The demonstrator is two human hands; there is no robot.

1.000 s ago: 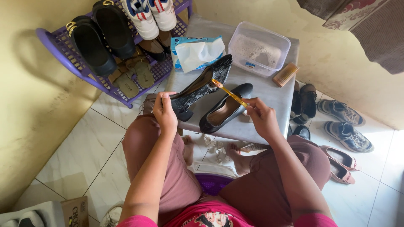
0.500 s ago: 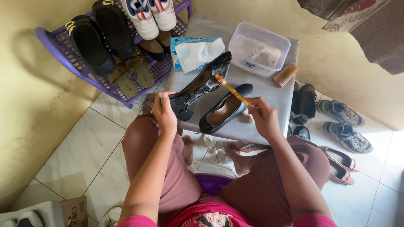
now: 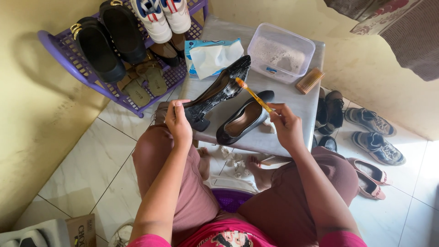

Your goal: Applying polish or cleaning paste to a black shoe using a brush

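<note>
In the upper left of the frame there's a purple shoe rack (image 3: 59,55) leaning along the yellow wall, loaded with black flats, brown sandals and a pair of white sneakers (image 3: 162,16). Right of it, taking up the middle top, sits a small grey table (image 3: 292,103) and that's where everything's going on. At the back of the table is a clear plastic tub (image 3: 281,52) with foamy water in it, with a blue pack of wipes (image 3: 212,57) to its left and a little wooden brush (image 3: 309,80) just beside its right corner. On the right side of the frame, a bunch of shoes are scattered on the white tile floor (image 3: 91,164), grey sneakers up top and pink flats lower down. Centre frame, the left hand (image 3: 178,121) is gripping a black high heel (image 3: 217,93) by its heel end, holding it tilted up over the table, looks wet and sudsy. A second black heel (image 3: 244,119) lies on the table just right of it. The right hand (image 3: 286,126) is pinching an orange toothbrush (image 3: 254,94), with the bristle end touching the held shoe near the toe. Bare feet and some crumpled tissues show under the table.
</note>
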